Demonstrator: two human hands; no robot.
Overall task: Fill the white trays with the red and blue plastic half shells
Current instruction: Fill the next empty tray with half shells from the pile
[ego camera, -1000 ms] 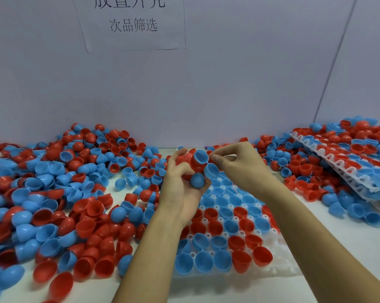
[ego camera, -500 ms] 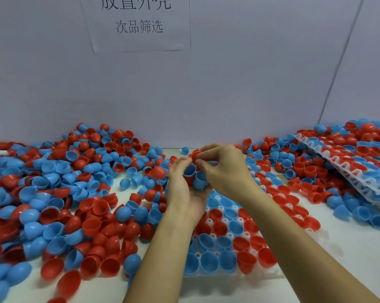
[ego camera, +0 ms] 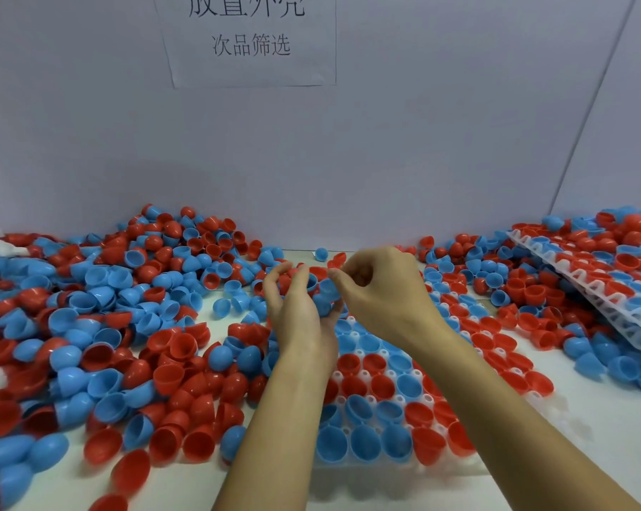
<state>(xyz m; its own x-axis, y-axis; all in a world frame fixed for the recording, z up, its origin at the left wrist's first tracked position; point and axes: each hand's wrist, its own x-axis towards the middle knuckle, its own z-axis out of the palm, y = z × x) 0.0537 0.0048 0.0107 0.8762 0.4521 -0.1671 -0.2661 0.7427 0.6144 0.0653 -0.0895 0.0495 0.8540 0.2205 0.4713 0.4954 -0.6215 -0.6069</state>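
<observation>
A white tray (ego camera: 477, 464) lies in front of me, its cups holding red and blue half shells open side up. My left hand (ego camera: 298, 315) is raised over the tray's far end, palm up, cupping a small bunch of blue and red half shells (ego camera: 320, 289). My right hand (ego camera: 381, 289) is just to the right of it, its fingertips pinching at a blue shell in that bunch. Both forearms cross the tray and hide part of it.
A large loose heap of red and blue shells (ego camera: 108, 326) covers the table on the left. More shells and a tilted stack of filled white trays (ego camera: 606, 289) lie at the right. A grey wall with a paper sign (ego camera: 248, 38) stands behind.
Both hands stayed together above the tray's far end and shifted slightly. The right fingertips moved from one blue shell in the left hand's bunch down onto another.
</observation>
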